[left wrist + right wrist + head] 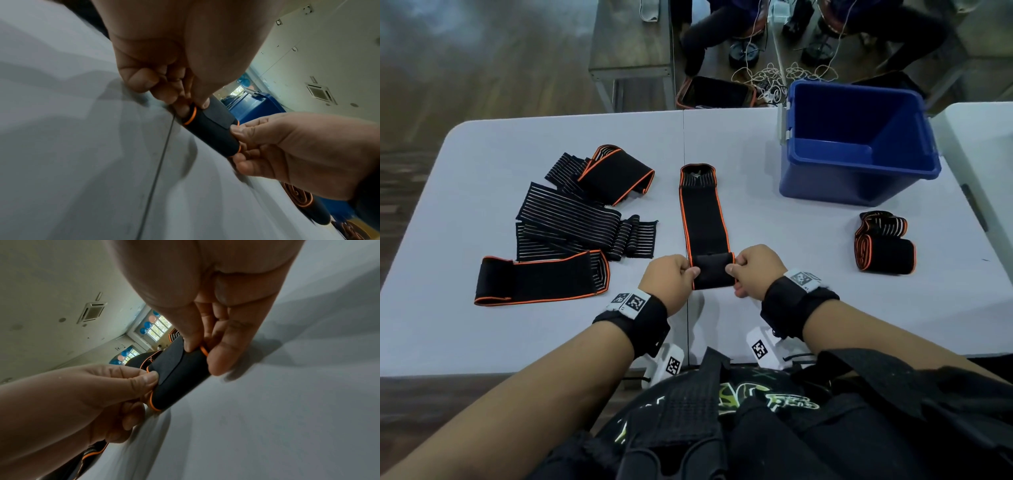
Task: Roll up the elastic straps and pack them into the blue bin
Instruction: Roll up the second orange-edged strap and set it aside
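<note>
Progress: early stage. The blue bin [859,144] stands at the far right of the tabletop [756,144]; the part of its interior that shows holds 0 straps. Nothing is packed yet, as far as the head view shows.

Work in hand: 1 strap [703,212] lies flat along the middle of the tabletop, running away from the person. Its near end is turned over into a short roll [714,272]. The left hand [669,281] pinches the left end of that roll between thumb and curled fingers [144,79]. The right hand [756,269] pinches the right end likewise, thumb on top and fingers [224,353] beside the orange edge. Judged by the flat length beyond the roll, most of this strap is not yet wound.

Completed rolls: 2 rolled straps [883,240] sit touching each other at the right of the tabletop, near the bin but outside it. They await packing.

Outstanding: a loose pile of straps [571,219] lies at the left, unrolled and overlapping. An exact count is not possible; about 3 or 4 pieces can be told apart, orange-edged black bands among striped lengths.

Count summary:
- Blue bin: 1
- Strap being rolled: 1
- Rolled straps outside the bin: 2
- Unrolled straps in the pile: uncertain, roughly 3 to 4
- Straps seen in the bin: 0
</note>
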Demonstrator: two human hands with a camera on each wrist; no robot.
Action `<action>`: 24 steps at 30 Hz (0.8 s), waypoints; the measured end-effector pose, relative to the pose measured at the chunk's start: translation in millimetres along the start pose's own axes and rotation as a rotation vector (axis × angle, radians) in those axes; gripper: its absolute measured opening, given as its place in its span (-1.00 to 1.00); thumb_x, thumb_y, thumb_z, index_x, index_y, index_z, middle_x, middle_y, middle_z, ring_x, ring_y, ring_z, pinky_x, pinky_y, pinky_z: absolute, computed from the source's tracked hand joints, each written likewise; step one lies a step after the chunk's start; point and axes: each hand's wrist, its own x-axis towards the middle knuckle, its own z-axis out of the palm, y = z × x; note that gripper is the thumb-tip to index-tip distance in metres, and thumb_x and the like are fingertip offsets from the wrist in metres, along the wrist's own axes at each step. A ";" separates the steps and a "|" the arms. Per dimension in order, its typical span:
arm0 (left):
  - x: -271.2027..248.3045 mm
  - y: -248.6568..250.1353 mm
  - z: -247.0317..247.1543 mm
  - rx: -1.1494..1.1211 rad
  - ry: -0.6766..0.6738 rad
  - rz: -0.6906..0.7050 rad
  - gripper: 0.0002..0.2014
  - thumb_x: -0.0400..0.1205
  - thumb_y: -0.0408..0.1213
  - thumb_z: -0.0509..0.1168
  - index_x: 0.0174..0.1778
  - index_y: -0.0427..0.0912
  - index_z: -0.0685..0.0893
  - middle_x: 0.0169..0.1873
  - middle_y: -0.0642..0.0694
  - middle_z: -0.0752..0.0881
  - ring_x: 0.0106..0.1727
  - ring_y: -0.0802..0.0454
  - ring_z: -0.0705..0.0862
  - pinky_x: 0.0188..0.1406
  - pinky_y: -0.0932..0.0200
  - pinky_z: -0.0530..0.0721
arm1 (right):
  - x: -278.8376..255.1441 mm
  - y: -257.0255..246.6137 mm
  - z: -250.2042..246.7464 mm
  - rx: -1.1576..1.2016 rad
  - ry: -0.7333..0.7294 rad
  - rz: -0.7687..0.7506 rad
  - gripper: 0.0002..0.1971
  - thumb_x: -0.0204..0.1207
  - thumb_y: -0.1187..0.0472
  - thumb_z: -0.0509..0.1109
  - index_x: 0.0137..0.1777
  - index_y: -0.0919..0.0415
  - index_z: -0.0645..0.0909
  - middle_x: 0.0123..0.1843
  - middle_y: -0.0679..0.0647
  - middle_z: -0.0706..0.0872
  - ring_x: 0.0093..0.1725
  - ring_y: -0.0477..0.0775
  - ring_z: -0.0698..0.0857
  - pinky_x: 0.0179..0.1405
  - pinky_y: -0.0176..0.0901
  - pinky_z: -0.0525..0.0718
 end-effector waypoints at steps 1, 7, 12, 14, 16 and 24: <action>1.0 1.0 -1.4 0.000 -0.016 -0.008 -0.69 0.72 -0.11 0.29 -0.23 -0.25 0.67 -0.33 -0.14 0.69 -0.16 -0.13 0.66 -0.25 0.11 0.48 | 0.2 -1.7 -0.3 -0.004 -0.011 0.010 -0.62 0.60 0.25 0.43 -0.46 0.20 0.46 -0.43 0.27 0.66 -0.37 0.35 0.78 -0.12 0.28 0.85; 1.8 9.8 -11.3 0.025 -0.041 -0.021 -0.68 0.69 -0.12 0.35 -0.23 -0.32 0.75 -0.23 -0.27 0.77 -0.13 -0.19 0.71 -0.18 0.08 0.59 | 2.5 -4.1 -5.5 0.028 -0.057 0.037 -0.63 0.59 0.26 0.43 -0.45 0.23 0.48 -0.53 0.26 0.63 -0.50 0.24 0.66 -0.29 0.14 0.77; -1.0 5.6 -7.5 -0.051 0.076 -0.024 -0.79 0.58 -0.16 0.46 0.02 -0.07 0.59 -0.16 0.00 0.72 -0.08 0.01 0.68 -0.09 0.12 0.59 | -3.8 -9.0 -7.1 0.023 -0.029 -0.011 -0.82 0.60 0.27 0.42 -0.11 0.22 0.44 -0.36 0.36 0.65 -0.49 0.20 0.60 -0.45 0.05 0.71; -3.6 3.2 -5.1 -0.016 0.139 0.099 -0.67 0.53 -0.24 0.49 0.09 0.00 0.49 -0.02 0.03 0.61 -0.02 0.01 0.61 0.00 0.09 0.59 | -3.3 -9.3 -5.5 -0.081 0.024 -0.085 -0.76 0.58 0.23 0.41 0.02 0.08 0.34 -0.24 0.30 0.70 -0.47 0.20 0.62 -0.52 -0.06 0.67; -5.1 1.8 -2.7 0.077 0.183 0.233 -0.68 0.51 -0.30 0.49 0.10 0.01 0.57 0.06 0.00 0.56 0.08 -0.06 0.55 0.09 0.07 0.57 | -3.7 -11.3 -5.7 -0.244 0.025 -0.190 -0.75 0.58 0.20 0.37 0.02 0.00 0.30 -0.19 0.24 0.67 -0.38 0.22 0.66 -0.40 0.03 0.73; -0.8 -7.3 1.6 0.233 0.192 0.314 -0.67 0.65 -0.30 0.39 0.34 -0.01 0.74 0.17 -0.13 0.55 0.16 -0.17 0.52 0.09 -0.08 0.68 | -8.3 -5.7 -1.2 -0.605 0.020 -0.424 -0.91 0.69 0.26 0.21 0.14 0.18 0.42 -0.12 0.20 0.66 -0.18 0.26 0.61 -0.16 0.07 0.63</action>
